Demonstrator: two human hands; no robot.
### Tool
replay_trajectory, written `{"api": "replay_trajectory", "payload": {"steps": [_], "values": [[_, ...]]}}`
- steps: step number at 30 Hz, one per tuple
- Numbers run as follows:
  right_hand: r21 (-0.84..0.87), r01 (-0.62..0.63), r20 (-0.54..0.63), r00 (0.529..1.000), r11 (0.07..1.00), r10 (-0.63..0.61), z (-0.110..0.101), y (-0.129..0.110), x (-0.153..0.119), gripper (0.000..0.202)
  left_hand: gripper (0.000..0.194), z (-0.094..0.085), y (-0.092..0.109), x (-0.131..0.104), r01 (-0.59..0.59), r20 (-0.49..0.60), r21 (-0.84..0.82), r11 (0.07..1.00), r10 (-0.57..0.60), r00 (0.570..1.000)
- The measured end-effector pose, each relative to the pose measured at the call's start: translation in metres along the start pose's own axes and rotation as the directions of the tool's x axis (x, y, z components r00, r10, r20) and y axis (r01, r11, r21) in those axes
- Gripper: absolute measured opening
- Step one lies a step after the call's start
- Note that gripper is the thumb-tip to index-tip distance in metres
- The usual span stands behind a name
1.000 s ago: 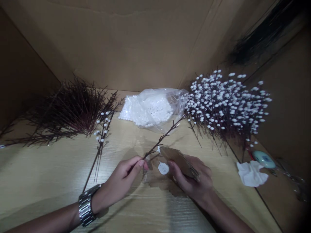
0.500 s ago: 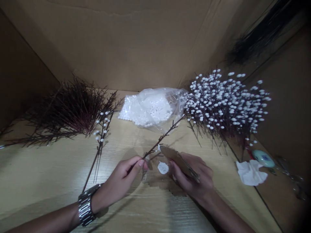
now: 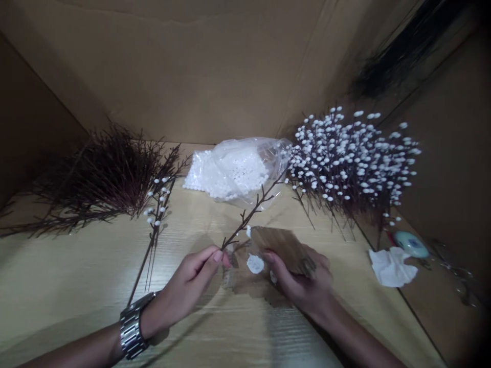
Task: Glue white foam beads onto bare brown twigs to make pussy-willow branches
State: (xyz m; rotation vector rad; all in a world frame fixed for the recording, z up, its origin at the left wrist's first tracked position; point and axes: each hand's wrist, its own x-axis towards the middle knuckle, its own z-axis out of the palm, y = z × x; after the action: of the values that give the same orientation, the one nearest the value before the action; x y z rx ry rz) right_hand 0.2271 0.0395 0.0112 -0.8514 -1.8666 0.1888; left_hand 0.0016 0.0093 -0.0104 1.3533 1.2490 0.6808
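Ideally, the twig (image 3: 243, 224) pinched by the left hand (image 3: 196, 273) is steadied, the cardboard (image 3: 279, 245) gripped by the right hand (image 3: 307, 289) angled gently.

On the worktop (image 3: 92, 266) before you, the twig pile (image 3: 115, 176) lies at the left of the frame, the beaded sprig (image 3: 157, 223) just right of it. The bag of beads (image 3: 233, 171) sits above centre, between that pile and the beaded stems (image 3: 353, 158) at upper right. Below the bag, your left hand (image 3: 194, 276) has the branch (image 3: 244, 224); your right hand (image 3: 310, 289), right of it, has the card piece (image 3: 276, 244). A tissue (image 3: 393, 268) lies toward the right edge.
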Motion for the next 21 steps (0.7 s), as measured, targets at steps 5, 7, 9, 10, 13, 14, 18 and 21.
{"api": "replay_trajectory", "payload": {"steps": [5,7,9,10,13,14,18,21], "values": [[0.058,0.118,0.04,0.992,0.991,-0.121,0.0039,0.0051,0.0001,0.018,0.037,0.0002,-0.0024,0.0014,-0.026,0.001,0.039,0.999,0.026,1.0],[0.06,0.109,0.046,0.993,0.992,-0.112,0.0047,0.0064,-0.0015,0.023,0.037,0.0001,-0.0028,0.0018,-0.032,0.001,0.05,0.998,0.032,0.999],[0.071,0.094,0.054,0.994,0.993,-0.098,0.0051,0.007,-0.0027,0.028,0.036,0.0,-0.0028,0.0017,-0.031,0.001,0.055,0.998,0.031,1.0],[0.076,0.089,0.06,0.994,0.993,-0.094,0.0052,0.007,-0.003,0.03,0.036,-0.0001,-0.0026,0.0016,-0.029,0.003,0.055,0.998,0.029,1.0],[0.082,0.086,0.071,0.993,0.993,-0.092,0.0055,0.0065,-0.0026,0.032,0.036,-0.0001,-0.002,0.0006,-0.03,-0.001,0.063,0.998,0.03,1.0],[0.085,0.093,0.074,0.992,0.992,-0.099,0.0054,0.0062,-0.0023,0.032,0.036,0.0,-0.002,0.0003,-0.029,-0.003,0.067,0.997,0.029,1.0],[0.073,0.125,0.061,0.99,0.989,-0.13,0.0039,0.0053,-0.0014,0.03,0.037,0.0004,-0.003,-0.0006,-0.026,-0.005,0.066,0.998,0.026,1.0],[0.025,0.105,0.009,0.994,0.994,-0.105,0.002,0.0051,-0.001,0.027,0.037,0.0007,-0.0036,-0.0005,-0.035,-0.006,0.072,0.997,0.036,0.999]]}}
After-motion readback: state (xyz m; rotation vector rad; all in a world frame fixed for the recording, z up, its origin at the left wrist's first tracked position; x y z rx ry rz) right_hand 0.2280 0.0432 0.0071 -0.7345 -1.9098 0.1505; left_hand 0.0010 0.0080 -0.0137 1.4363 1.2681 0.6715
